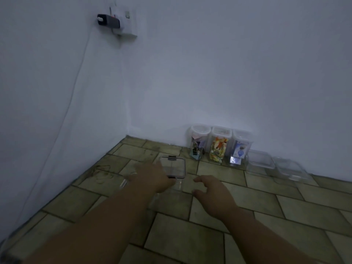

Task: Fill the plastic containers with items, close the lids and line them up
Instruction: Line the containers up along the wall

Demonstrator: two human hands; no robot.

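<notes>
Dim tiled floor [219, 242] meets two pale walls at a corner, with a wall socket and charger [112, 22] high on the left and a thin cable hanging down from it.

Against the back wall stand three tall filled containers [219, 145], upright, lids on, touching side by side in a row. Just to their right lie two shallow clear trays [274, 164], apparently empty.

Nearer the viewer, a clear plastic container [172, 172] stands upright on the floor, well apart from the row. Its long axis runs vertically, with the lid facing up. The dark-rimmed lid [173, 166] sits on top, and small latch tabs show at its far and near edges. No contents can be made out through the blurred walls.

The left hand [154, 176] rests against the container's left side, just below the lid rim; its fingers [167, 182] curl toward the wall, but whether they actually grip it is not clear. The right hand [211, 193] hovers just right of the container, fingers spread and released, holding nothing.

Judging from this, the step in hand is taking hold of this container from both sides. The next move likely calls for closing both hands on its walls, checking that the latches are pressed down, then carrying it upright to the row. A loose lid or a tilt could spoil it.
</notes>
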